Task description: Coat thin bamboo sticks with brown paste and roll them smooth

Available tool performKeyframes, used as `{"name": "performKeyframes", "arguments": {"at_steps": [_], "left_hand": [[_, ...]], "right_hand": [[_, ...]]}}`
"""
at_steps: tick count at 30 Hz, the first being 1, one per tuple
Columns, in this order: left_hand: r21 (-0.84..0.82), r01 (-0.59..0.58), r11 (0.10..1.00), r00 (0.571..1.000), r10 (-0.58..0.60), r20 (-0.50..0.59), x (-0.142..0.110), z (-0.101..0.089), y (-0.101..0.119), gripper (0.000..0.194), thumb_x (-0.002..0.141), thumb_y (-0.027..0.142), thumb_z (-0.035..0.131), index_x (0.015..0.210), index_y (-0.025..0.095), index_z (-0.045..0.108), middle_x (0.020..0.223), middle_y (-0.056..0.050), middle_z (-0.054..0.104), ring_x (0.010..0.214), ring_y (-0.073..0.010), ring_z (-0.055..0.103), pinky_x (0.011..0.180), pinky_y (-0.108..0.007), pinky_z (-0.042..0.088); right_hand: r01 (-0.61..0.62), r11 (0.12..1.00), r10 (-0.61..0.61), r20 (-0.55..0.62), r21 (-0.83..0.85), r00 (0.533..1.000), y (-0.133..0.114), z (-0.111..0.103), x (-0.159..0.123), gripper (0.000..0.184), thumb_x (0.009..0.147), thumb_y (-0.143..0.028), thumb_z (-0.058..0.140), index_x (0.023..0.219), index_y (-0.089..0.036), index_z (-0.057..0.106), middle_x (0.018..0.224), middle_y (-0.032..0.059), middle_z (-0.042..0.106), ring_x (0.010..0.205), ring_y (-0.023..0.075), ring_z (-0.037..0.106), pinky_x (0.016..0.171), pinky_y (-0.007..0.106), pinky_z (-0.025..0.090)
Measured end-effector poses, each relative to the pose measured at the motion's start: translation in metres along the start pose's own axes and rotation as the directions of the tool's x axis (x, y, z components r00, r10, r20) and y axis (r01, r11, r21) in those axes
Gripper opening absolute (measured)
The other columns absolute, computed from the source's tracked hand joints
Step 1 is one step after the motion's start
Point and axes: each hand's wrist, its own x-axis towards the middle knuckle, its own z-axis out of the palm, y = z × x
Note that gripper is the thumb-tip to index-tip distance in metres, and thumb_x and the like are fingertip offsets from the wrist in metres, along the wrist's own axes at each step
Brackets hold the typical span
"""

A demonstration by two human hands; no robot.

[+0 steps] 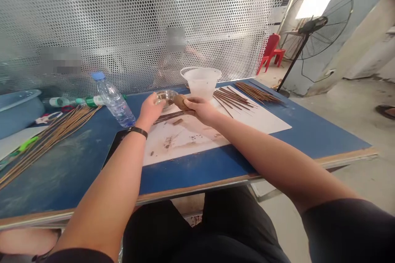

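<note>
My left hand [150,109], a black band on its wrist, rests on the near rim of a small metal bowl [166,97] with its fingers curled onto it. My right hand [200,109] is closed round a brown lump of paste [180,101] held right beside the bowl. A few dark sticks [168,116] lie on the white sheet [197,133] just under my hands, with a small brown piece [177,122] next to them. Behind the bowl stands a translucent plastic bowl [201,80].
Coated brown sticks [233,98] lie on the sheet's right part, and more [257,93] on the blue table [77,164]. A water bottle [112,98] stands left of the bowl. Bare sticks [46,137] fan out at left near a blue basin [18,109]. A perforated metal screen [138,24] backs the table; a fan [317,22] stands right.
</note>
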Motion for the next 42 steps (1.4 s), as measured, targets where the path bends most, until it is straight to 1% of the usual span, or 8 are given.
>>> {"name": "performKeyframes", "arguments": {"at_steps": [2,5,10,16,21,26,33,42], "left_hand": [[0.171,-0.116,0.978,0.993,0.115,0.018,-0.004,-0.001,0.004,0.032,0.083,0.025,0.075,0.114,0.015,0.076,0.149,-0.020,0.062,0.146,-0.0376,0.050,0.124,-0.050,0.033],[0.081,-0.199,0.977,0.980,0.198,0.018,-0.016,0.005,0.014,0.028,0.097,0.038,0.062,0.109,0.018,0.077,0.142,-0.016,0.068,0.140,-0.0339,0.056,0.122,-0.047,0.037],[-0.470,0.155,0.869,0.959,-0.018,0.283,-0.040,0.026,0.036,0.047,0.092,0.070,0.064,0.099,0.023,0.071,0.089,-0.006,0.074,0.087,-0.0243,0.073,0.076,-0.035,0.059],[-0.725,0.301,0.620,0.943,-0.078,0.325,-0.056,0.038,0.054,0.057,0.093,0.072,0.062,0.069,0.021,0.053,0.057,0.003,0.048,0.043,-0.0093,0.042,0.042,-0.024,0.033],[-0.769,0.316,0.556,0.949,-0.187,0.255,-0.059,0.039,0.056,0.048,0.103,0.050,0.057,0.065,0.021,0.052,0.052,0.005,0.042,0.040,-0.0090,0.037,0.042,-0.024,0.030],[-0.778,0.301,0.552,0.951,-0.228,0.207,-0.062,0.039,0.059,0.043,0.103,0.045,0.058,0.068,0.020,0.055,0.056,0.004,0.049,0.043,-0.0096,0.044,0.044,-0.024,0.033],[-0.763,0.311,0.566,0.948,-0.244,0.206,-0.064,0.038,0.063,0.046,0.102,0.043,0.061,0.065,0.022,0.046,0.054,0.005,0.046,0.044,-0.0099,0.044,0.046,-0.023,0.036],[-0.771,0.343,0.537,0.937,-0.256,0.239,-0.062,0.041,0.054,0.035,0.096,0.047,0.068,0.076,0.022,0.054,0.060,0.004,0.054,0.047,-0.0113,0.051,0.048,-0.025,0.037]], "right_hand": [[-0.021,1.000,0.021,-0.007,0.012,1.000,0.001,0.001,0.000,0.043,0.069,-0.053,0.094,0.090,-0.019,0.076,0.095,0.0080,0.074,0.096,0.0212,0.066,0.088,0.037,0.057],[-0.031,0.999,0.031,-0.035,-0.021,0.999,0.003,0.002,-0.001,0.044,0.072,-0.056,0.091,0.092,-0.018,0.077,0.094,0.0071,0.072,0.091,0.0197,0.066,0.086,0.035,0.057],[0.123,0.931,-0.144,-0.036,-0.345,0.989,0.004,0.002,-0.003,0.043,0.084,-0.051,0.080,0.110,-0.018,0.074,0.093,0.0061,0.070,0.088,0.0212,0.065,0.086,0.040,0.055],[0.450,0.283,-0.466,0.289,-0.847,0.836,-0.002,0.009,-0.009,0.042,0.083,-0.035,0.083,0.119,-0.017,0.070,0.105,0.0107,0.065,0.098,0.0274,0.061,0.087,0.043,0.052],[0.371,0.012,-0.337,0.345,-0.929,0.876,-0.007,0.019,-0.016,0.036,0.099,-0.051,0.065,0.100,-0.015,0.064,0.095,0.0112,0.066,0.080,0.0227,0.059,0.068,0.034,0.042],[0.427,0.066,-0.348,0.380,-0.902,0.857,-0.005,0.021,-0.017,0.030,0.104,-0.046,0.057,0.091,-0.019,0.057,0.088,0.0086,0.067,0.073,0.0192,0.056,0.064,0.031,0.036],[0.326,0.484,-0.400,0.126,-0.812,0.908,-0.008,0.019,-0.016,0.034,0.109,-0.038,0.041,0.087,-0.021,0.060,0.074,0.0023,0.066,0.071,0.0168,0.060,0.069,0.030,0.044],[0.354,0.295,-0.330,0.253,-0.887,0.909,-0.004,0.018,-0.014,0.022,0.094,-0.038,0.072,0.099,-0.018,0.063,0.092,0.0085,0.073,0.082,0.0215,0.063,0.071,0.032,0.043]]}}
